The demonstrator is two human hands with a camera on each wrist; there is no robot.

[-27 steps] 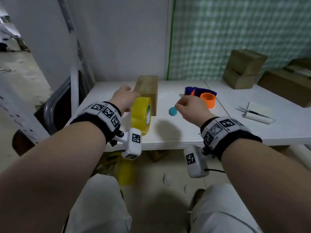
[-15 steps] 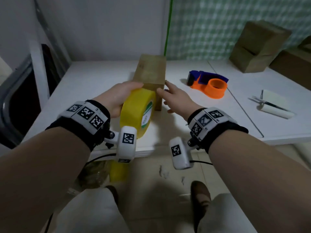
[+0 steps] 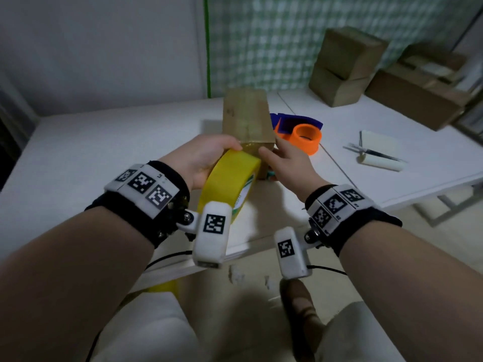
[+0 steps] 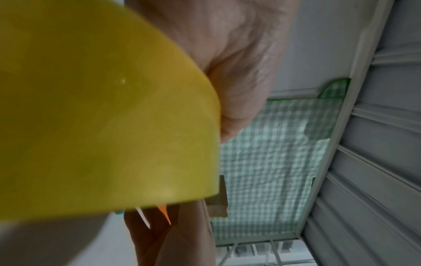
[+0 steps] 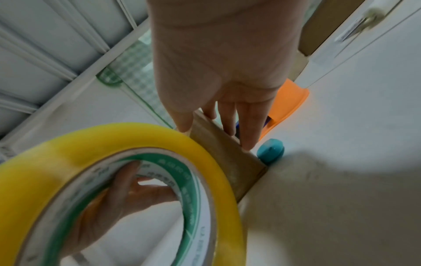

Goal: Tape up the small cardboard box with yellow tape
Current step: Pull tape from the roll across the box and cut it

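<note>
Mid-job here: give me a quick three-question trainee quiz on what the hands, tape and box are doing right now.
1. True or false: the left hand grips the yellow tape roll.
2. Which side of the small cardboard box do the right hand fingers rest on: A its right side, B its top, C its far end?
3. What small object lies on the table beside the box, by the right fingertips?

Key: 1 true. 2 A. 3 a teal cap.

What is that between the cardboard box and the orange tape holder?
The right hand: in the right wrist view its fingers lie along the cardboard box, with the orange tape holder just behind them.
</note>
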